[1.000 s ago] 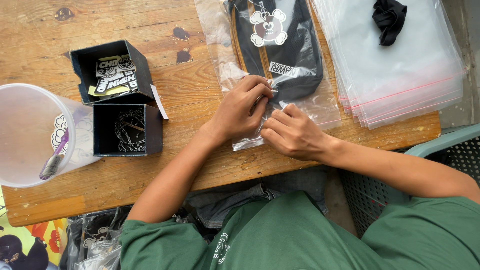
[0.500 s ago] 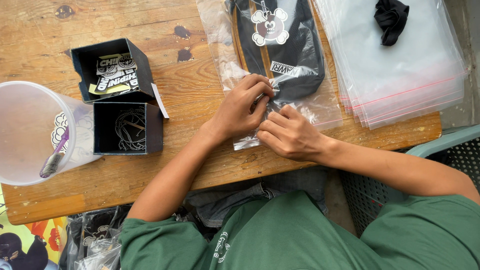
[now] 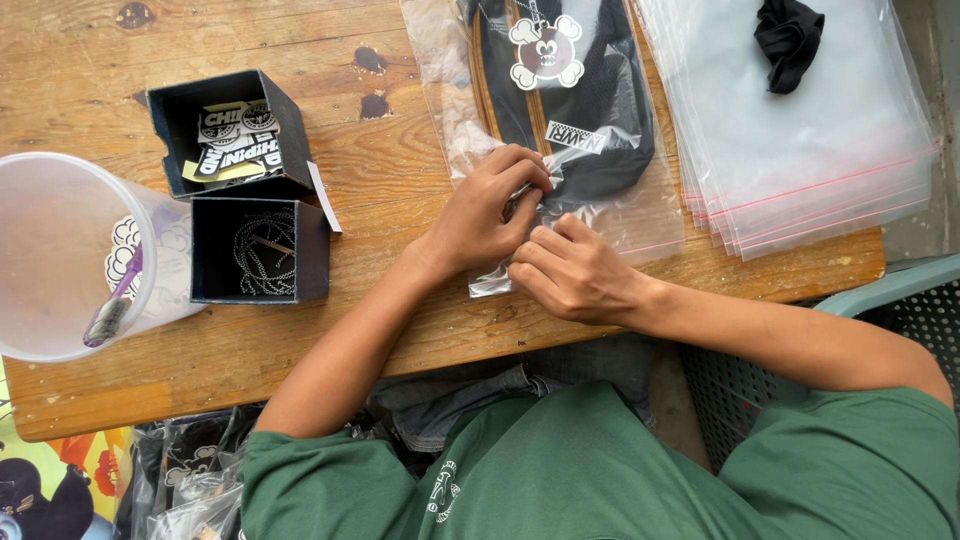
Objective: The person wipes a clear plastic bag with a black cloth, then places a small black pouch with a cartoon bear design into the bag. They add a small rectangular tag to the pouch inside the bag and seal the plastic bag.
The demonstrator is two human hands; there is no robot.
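Both hands, left hand (image 3: 480,215) and right hand (image 3: 570,270), were kept pinched on the clear bag's (image 3: 640,215) near edge, the black garment (image 3: 585,110) unmoved inside, so sealing seemed ongoing.

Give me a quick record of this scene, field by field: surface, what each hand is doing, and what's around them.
surface: wooden table
left hand: pinching the near edge of the clear bag
right hand: on the same edge, beside the left
bag contents: dark garment with a white cartoon patch
right of hands: stack of empty clear bags, black cloth on top
left of hands: two open black boxes, translucent plastic tub
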